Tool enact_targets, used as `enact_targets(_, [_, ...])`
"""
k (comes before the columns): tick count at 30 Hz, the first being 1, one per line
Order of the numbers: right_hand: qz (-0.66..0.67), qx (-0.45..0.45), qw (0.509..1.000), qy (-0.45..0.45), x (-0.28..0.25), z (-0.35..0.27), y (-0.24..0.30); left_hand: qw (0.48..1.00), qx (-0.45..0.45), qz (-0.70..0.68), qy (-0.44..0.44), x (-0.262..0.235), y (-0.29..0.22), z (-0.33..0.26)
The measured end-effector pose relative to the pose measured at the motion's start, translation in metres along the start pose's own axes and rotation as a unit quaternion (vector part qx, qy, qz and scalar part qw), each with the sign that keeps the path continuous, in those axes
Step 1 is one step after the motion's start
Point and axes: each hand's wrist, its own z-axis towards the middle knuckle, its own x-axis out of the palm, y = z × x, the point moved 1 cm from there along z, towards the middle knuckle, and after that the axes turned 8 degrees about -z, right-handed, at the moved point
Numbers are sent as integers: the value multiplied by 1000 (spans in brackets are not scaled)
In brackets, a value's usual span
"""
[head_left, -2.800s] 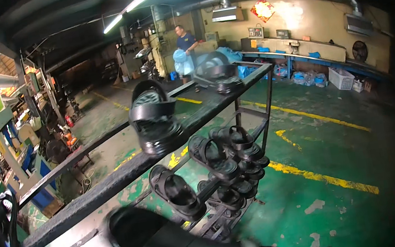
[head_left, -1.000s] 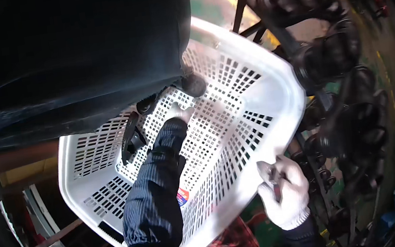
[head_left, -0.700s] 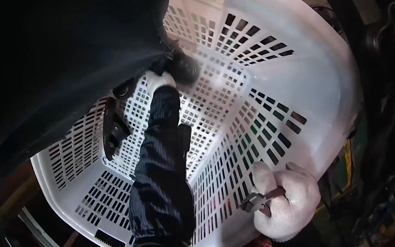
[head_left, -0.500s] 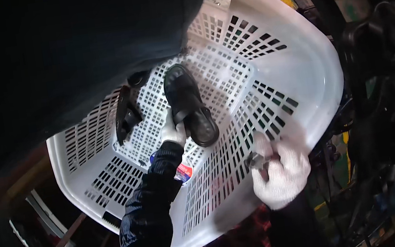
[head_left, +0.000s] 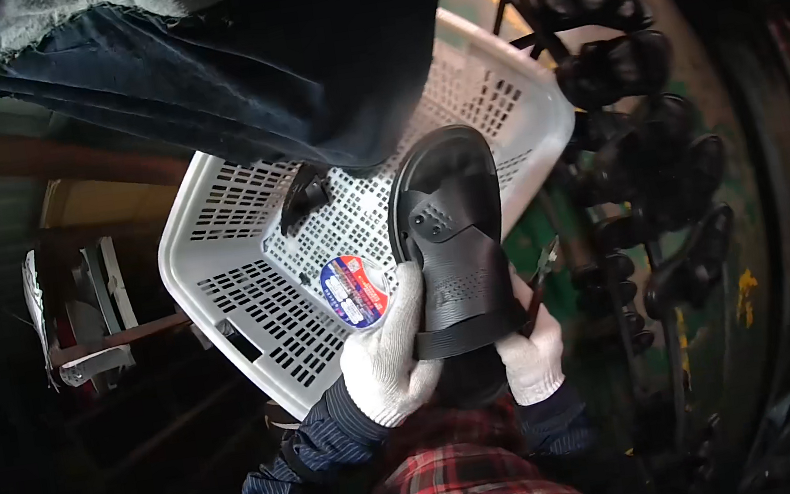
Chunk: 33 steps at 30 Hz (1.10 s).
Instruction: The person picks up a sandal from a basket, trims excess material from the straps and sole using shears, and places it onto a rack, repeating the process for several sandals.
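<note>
A black sandal (head_left: 466,282) with wide perforated straps is held up in front of me, toe pointing away. My left hand (head_left: 392,354), in a white knit glove, is closed on its left edge near the heel strap. My right hand (head_left: 534,354), gloved the same way, grips the right side. A small hand tool with a metal tip and dark reddish handles (head_left: 544,268) juts from that hand; its exact kind is unclear. Beyond and below, another dark sandal (head_left: 305,197) lies in a white plastic basket (head_left: 184,238). The right fingers are partly hidden behind the sandal.
Dark blue fabric (head_left: 219,70) hangs over the basket's far side. A round red-and-blue label (head_left: 354,291) shows inside the basket. Several black sandals (head_left: 649,151) hang on a rack at right. Shelving with pale items (head_left: 103,288) stands at left.
The sandal has come up out of the basket, closer to me, in my left hand. My right hand, with the tool, has moved from beside the basket onto the sandal.
</note>
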Motion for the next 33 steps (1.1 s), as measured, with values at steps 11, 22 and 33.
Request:
enact_targets(11, [-60, -80, 995, 25, -128, -131, 6, 506, -133, -824, 218, 110, -37, -66])
enact_targets(22, [-405, -227, 885, 45, -119, -209, 127, 486, -197, -791, 316, 127, -65, -65])
enact_targets(33, [-583, -145, 798, 52, -83, -192, 121, 584, -188, -753, 239, 116, -67, -73])
